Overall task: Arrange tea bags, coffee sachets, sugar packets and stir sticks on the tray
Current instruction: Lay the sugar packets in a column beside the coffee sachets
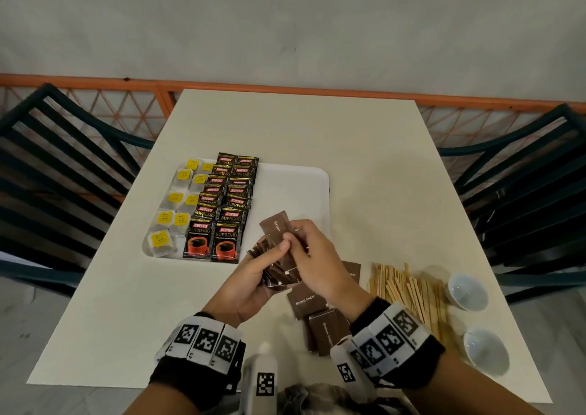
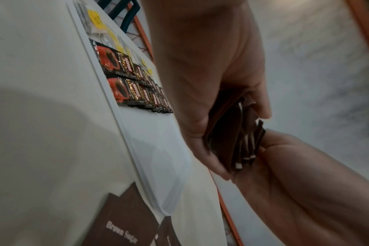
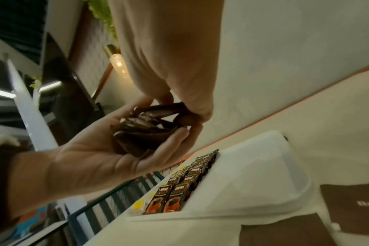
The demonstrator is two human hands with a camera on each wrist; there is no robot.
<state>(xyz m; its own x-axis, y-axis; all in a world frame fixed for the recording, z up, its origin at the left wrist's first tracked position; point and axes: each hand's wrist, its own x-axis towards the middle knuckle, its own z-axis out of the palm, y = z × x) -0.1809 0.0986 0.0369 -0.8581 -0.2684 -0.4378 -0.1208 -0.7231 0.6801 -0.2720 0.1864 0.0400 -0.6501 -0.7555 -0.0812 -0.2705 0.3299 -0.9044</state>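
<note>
My left hand (image 1: 263, 265) cups a stack of brown sugar packets (image 1: 279, 272) above the table, just in front of the white tray (image 1: 304, 186). My right hand (image 1: 301, 243) pinches the top packet (image 1: 276, 227) of that stack and lifts its end. The stack (image 2: 238, 141) shows between both hands in the left wrist view, and in the right wrist view the packets (image 3: 145, 131) lie in the left palm. On the tray's left part lie yellow-tagged tea bags (image 1: 177, 202) and two columns of black coffee sachets (image 1: 222, 205). More sugar packets (image 1: 317, 313) and wooden stir sticks (image 1: 412, 294) lie on the table.
Two small white bowls (image 1: 466, 291) (image 1: 485, 348) stand at the table's right edge beside the sticks. A white bottle (image 1: 263, 379) with a marker stands at the near edge. Dark slatted chairs (image 1: 63, 167) flank the table. The tray's right half (image 2: 158, 149) holds nothing.
</note>
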